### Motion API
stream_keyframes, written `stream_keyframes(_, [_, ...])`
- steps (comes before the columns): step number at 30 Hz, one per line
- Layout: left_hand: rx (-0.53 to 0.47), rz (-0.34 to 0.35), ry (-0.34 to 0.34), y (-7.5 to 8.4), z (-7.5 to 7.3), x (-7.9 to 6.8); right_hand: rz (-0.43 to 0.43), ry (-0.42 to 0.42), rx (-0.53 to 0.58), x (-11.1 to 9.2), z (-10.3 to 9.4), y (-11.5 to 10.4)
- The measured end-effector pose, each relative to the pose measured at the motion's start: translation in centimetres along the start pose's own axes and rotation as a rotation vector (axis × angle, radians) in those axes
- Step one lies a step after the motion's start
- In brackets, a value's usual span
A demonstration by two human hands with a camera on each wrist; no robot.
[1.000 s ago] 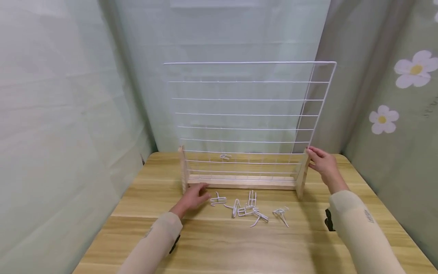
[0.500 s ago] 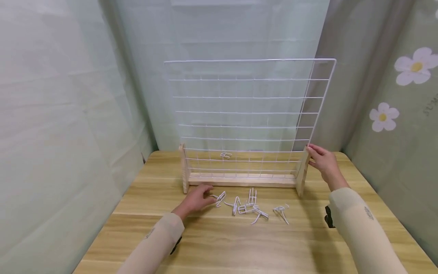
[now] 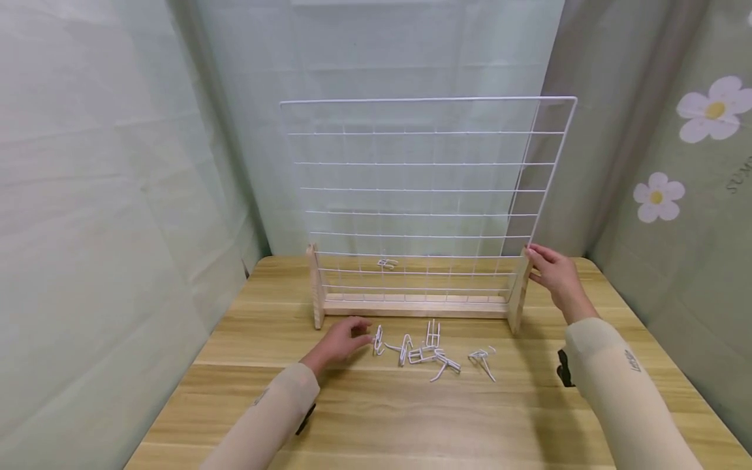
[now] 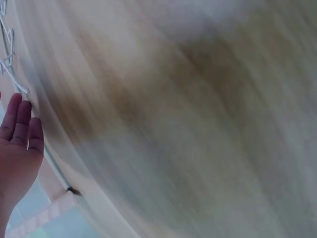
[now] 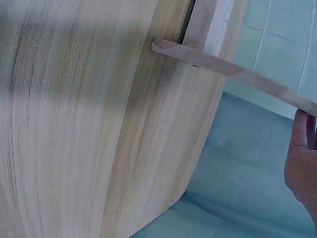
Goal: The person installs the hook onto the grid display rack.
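Observation:
A white wire grid rack [image 3: 423, 189] stands upright in a wooden base [image 3: 411, 307] on the table. My right hand [image 3: 558, 277] holds the top of the base's right side post [image 3: 518, 294] between thumb and fingers; the post also shows in the right wrist view, with the hand [image 5: 302, 163] at its end. My left hand [image 3: 339, 341] is low over the table before the base's left end, fingertips close to a white wire hook [image 3: 378, 341]; contact cannot be made out. In the left wrist view that hand's fingers [image 4: 22, 124] look nearly straight, near white wire hooks [image 4: 9, 62].
Several more white wire hooks lie in front of the base, a few bunched together [image 3: 431, 354] and one apart to the right [image 3: 483, 363]. Another hook [image 3: 387, 264] shows behind the grid. Pale curtains [image 3: 117, 196] surround the wooden table [image 3: 376, 418].
The leftmost hook has turned from lying sideways to pointing away from me, as my left hand shifted slightly right beside it. My right hand stays on the post.

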State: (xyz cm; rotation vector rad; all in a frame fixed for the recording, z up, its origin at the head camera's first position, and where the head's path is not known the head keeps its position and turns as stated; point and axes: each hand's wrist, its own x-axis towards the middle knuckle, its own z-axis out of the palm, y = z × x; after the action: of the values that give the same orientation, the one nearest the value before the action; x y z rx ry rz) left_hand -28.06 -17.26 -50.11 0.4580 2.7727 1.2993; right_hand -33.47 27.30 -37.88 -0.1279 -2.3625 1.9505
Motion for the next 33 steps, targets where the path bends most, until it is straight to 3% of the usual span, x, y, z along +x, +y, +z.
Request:
stream_keyframes(8, [-0.143,-0.037,0.007,-0.4,0.6,0.3,-0.007,-0.009,0.002,0.0,-0.1,0.0])
stream_keyframes(18, [-0.19,-0.082,0.026,-0.5,1.1,0.0,-0.001,-0.012,-0.005,-0.1,-0.1,0.0])
stream_keyframes(33, [-0.093,-0.009,0.074,-0.7,1.8,0.4,0.009,-0.015,0.008,-0.2,-0.1,-0.1])
